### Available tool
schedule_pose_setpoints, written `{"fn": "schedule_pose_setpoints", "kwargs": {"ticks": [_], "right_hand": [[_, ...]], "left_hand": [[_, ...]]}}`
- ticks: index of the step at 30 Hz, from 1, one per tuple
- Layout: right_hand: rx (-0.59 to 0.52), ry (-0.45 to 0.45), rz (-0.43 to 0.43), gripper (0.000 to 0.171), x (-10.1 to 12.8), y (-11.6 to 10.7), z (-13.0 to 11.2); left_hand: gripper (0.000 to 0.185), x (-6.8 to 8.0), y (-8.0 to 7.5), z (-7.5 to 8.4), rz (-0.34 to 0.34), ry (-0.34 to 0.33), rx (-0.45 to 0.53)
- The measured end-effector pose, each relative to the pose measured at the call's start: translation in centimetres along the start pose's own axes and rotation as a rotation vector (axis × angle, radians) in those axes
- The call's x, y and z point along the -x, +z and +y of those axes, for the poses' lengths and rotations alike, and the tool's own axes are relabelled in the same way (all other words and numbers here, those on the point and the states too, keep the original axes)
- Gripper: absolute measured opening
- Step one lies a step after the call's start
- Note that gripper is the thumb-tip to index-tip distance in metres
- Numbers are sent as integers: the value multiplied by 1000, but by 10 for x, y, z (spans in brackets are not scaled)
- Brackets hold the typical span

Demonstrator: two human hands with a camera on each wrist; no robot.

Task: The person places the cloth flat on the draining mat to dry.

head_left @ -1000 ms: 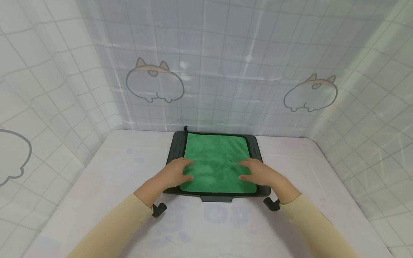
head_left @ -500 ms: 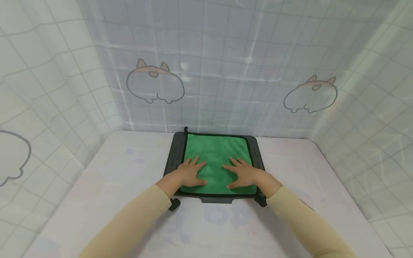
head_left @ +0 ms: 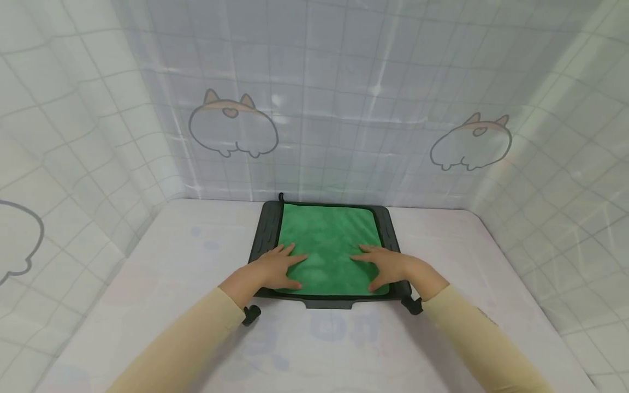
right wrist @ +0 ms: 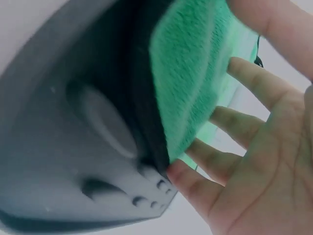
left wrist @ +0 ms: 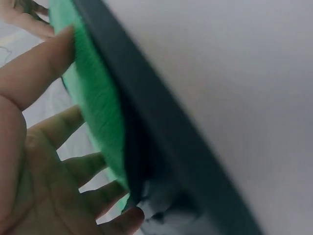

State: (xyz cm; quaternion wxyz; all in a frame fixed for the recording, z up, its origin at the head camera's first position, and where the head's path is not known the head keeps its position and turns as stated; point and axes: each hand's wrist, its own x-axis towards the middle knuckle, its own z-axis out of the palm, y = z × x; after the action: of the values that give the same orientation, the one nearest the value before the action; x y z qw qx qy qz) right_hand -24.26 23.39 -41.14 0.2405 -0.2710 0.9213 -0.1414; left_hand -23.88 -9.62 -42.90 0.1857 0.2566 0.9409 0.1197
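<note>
A green plush cloth (head_left: pixel 328 234) with a dark edging lies spread over a black tray-like board (head_left: pixel 267 229). My left hand (head_left: pixel 275 268) rests its spread fingertips on the cloth's left part. On the opposite side my right hand (head_left: pixel 390 266) touches the cloth the same way, fingers apart. In the left wrist view the thumb (left wrist: pixel 61 49) meets the fuzzy surface near the board's rim. The right wrist view shows the little finger (right wrist: pixel 188 181) at the cloth's dark edging, beside the board's raised ribs. Neither hand grips anything.
The board lies on a pale printed tabletop (head_left: pixel 206 229), close to the back wall sheet (head_left: pixel 334 109), which has a grid and cartoon animal outlines. Similar gridded sheets stand at both sides. A black loop (head_left: pixel 281 196) sticks up at the cloth's far left corner.
Both hands first moved inward over the cloth with fingers spread, then drew slightly apart toward its sides. The cloth's crosswise crease looks smoother; the board has stayed put.
</note>
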Motion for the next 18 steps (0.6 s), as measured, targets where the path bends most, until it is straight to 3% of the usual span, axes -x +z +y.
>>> {"fn": "schedule_pose_setpoints", "kwargs": {"ticks": [5,11,18], "right_hand": [[-23,-8,44,69,-6,-14,0],[38,-27,135,60,-29,-25,4],[47,61,40,71,-40,-27,12]], "left_hand": [[66,2,-14,-5,64,9,17],[69,-13,-24,-15,110,-32,-41],[70,-19,-21,-24,52,-58,27]]}}
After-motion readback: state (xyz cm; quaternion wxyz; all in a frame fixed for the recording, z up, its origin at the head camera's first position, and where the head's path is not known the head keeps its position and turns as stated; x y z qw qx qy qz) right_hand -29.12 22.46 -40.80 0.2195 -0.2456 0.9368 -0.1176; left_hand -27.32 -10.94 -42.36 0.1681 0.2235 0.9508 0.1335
